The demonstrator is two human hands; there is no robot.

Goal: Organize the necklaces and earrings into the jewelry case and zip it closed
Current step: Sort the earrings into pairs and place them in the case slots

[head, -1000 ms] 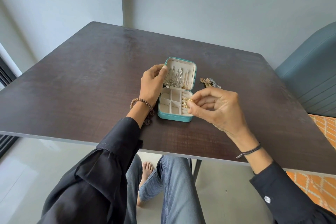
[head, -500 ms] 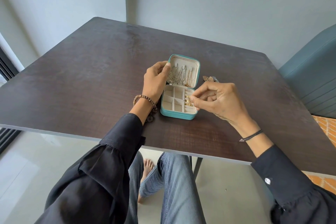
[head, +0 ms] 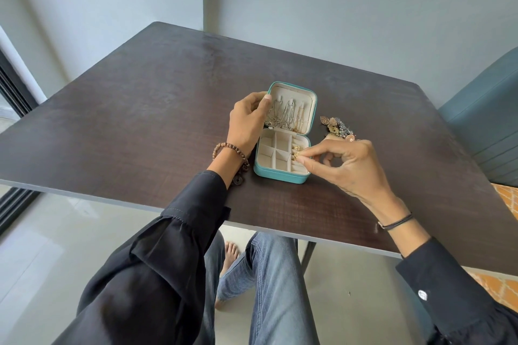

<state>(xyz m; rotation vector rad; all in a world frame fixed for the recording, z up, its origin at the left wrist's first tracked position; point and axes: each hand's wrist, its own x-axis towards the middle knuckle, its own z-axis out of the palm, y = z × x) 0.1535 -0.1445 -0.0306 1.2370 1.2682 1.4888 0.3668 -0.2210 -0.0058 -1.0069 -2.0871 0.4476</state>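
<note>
A small teal jewelry case [head: 277,175] lies open on the dark table [head: 140,120]. Its cream lid [head: 307,98] stands up at the back, with several necklaces [head: 288,117] hanging inside it. My left hand [head: 246,120] grips the lid's left edge. My right hand [head: 347,166] pinches a gold earring [head: 296,156] over the tray's right-hand slots, where another gold piece [head: 297,147] sits. A loose pile of earrings [head: 337,127] lies on the table just right of the case.
A teal upholstered chair [head: 487,126] stands at the table's right side. Grey walls close off the back. The table's near edge runs above my knees [head: 269,274], and a dark window frame [head: 14,87] is at the left.
My right hand has lowered with the gold earring from in front of the case down into the tray's right-hand slots. My left hand has stayed on the lid.
</note>
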